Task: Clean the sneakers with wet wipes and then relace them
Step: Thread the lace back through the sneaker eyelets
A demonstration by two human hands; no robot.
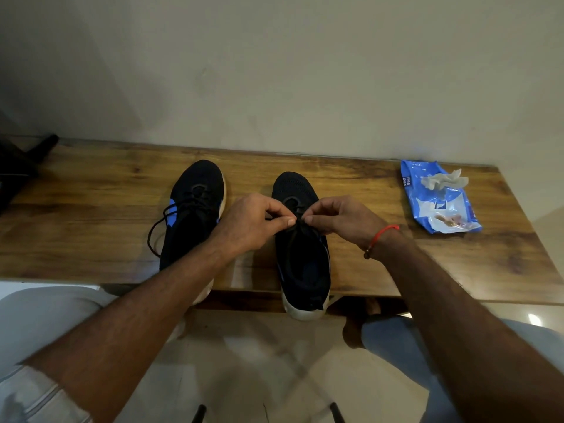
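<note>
Two black sneakers with white soles stand side by side on a wooden table (pixel 381 264), toes toward the wall. The left sneaker (pixel 195 206) has blue patches and its black lace hangs loose in a loop off its left side. Over the tongue of the right sneaker (pixel 302 264), my left hand (pixel 253 221) and my right hand (pixel 338 218) each pinch its black lace (pixel 300 223) between thumb and fingertips, the two hands almost touching.
A blue wet-wipe pack (pixel 439 206) lies at the table's right end with a crumpled wipe (pixel 442 180) on top. A dark object (pixel 21 166) sits at the far left edge. The wall runs right behind the table. My knees are below the front edge.
</note>
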